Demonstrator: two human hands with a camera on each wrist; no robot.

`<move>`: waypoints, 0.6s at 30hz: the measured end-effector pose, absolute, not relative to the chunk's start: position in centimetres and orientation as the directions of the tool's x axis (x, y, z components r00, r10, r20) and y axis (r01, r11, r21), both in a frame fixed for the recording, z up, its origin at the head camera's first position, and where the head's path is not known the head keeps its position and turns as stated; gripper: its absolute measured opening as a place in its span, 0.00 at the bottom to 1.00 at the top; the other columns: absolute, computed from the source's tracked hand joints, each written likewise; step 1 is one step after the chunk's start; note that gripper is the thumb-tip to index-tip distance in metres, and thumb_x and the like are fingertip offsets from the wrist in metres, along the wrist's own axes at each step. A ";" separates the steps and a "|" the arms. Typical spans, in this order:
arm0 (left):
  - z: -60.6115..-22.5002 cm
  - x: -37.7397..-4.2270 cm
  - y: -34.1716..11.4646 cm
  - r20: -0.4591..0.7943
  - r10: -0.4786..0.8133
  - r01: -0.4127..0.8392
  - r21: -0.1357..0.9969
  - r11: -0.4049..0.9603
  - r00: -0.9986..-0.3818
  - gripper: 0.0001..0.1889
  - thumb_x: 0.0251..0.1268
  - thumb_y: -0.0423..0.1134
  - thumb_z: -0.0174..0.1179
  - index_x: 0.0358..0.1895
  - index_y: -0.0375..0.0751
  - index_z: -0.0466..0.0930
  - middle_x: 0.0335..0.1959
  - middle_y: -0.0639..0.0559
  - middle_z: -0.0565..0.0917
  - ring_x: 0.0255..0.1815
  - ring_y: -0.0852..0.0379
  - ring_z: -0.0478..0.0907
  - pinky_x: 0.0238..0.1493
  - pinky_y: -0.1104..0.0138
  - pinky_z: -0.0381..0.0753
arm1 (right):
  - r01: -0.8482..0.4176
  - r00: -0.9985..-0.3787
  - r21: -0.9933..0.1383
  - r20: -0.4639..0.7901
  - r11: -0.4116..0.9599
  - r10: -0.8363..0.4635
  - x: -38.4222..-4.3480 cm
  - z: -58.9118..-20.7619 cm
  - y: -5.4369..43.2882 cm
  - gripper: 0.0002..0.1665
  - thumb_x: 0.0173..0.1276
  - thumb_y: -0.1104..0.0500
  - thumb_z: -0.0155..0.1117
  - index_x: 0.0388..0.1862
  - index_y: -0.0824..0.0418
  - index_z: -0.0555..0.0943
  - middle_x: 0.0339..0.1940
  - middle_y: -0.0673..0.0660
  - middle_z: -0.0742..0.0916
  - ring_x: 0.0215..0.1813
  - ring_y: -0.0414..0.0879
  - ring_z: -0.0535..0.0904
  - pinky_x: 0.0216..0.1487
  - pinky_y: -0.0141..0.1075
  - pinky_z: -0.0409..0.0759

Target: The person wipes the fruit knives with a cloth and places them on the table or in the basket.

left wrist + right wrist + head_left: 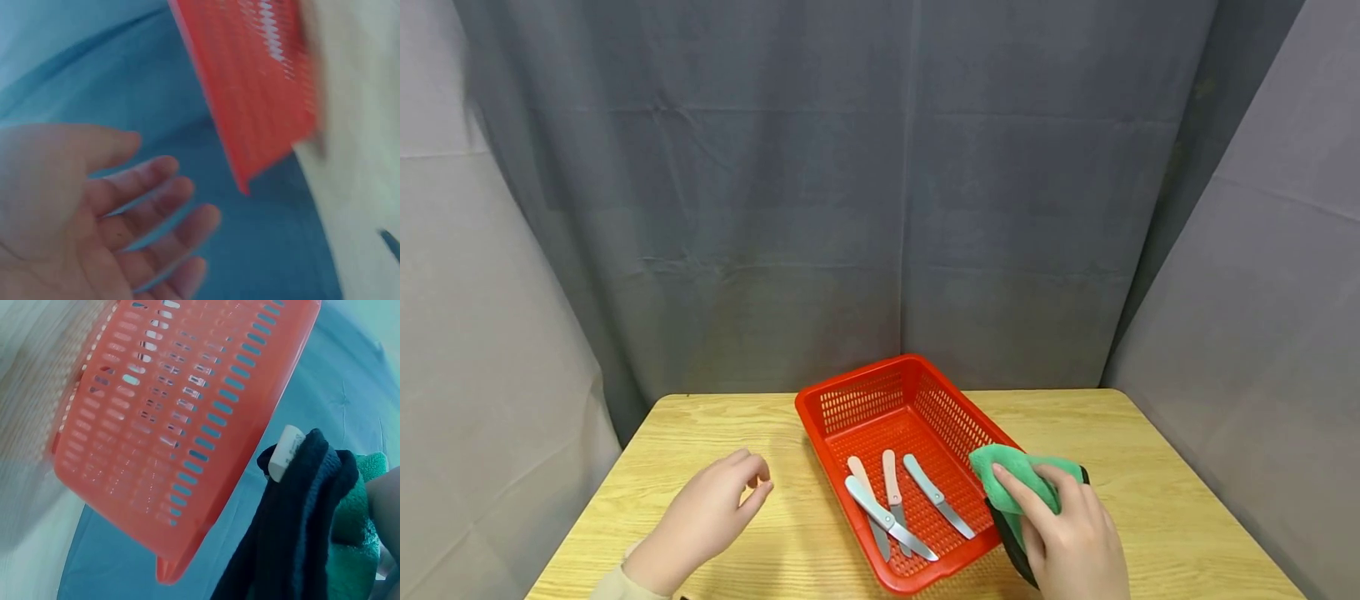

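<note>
My right hand [1075, 542] grips a folded green towel [1000, 463] with dark edging, beside the basket's right wall. In the right wrist view, the towel's dark edging [275, 531] carries a small white tag [287, 452]. My left hand [722, 500] holds nothing; it is over the table left of the basket, fingers loosely bent. The red plastic basket [887, 427] contains two knives with pale pink handles [891, 477] and two with pale blue handles [923, 480]. One blue-handled knife [872, 503] lies across the pink-handled ones.
Under the basket is a light wooden table [722, 425]. A grey curtain [775, 208] hangs behind its far edge. Pale cloth walls stand at the left [490, 375] and the right [1262, 333].
</note>
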State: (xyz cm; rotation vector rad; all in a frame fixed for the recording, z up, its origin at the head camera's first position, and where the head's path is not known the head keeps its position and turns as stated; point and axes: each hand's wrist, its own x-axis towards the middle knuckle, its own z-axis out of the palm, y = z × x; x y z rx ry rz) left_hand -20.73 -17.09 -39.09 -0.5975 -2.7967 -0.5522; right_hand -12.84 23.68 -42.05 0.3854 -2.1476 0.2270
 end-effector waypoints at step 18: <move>-47.2 -23.8 -27.7 -0.092 0.120 0.103 0.174 0.979 -0.989 0.23 0.65 0.45 0.71 0.47 0.26 0.75 0.38 0.40 0.77 0.32 0.44 0.79 0.31 0.46 0.81 | -0.361 -0.521 -0.007 0.831 0.933 -0.196 -12.7 -42.4 24.3 0.36 0.53 0.63 0.58 0.62 0.44 0.85 0.46 0.66 0.82 0.34 0.56 0.75 0.29 0.47 0.74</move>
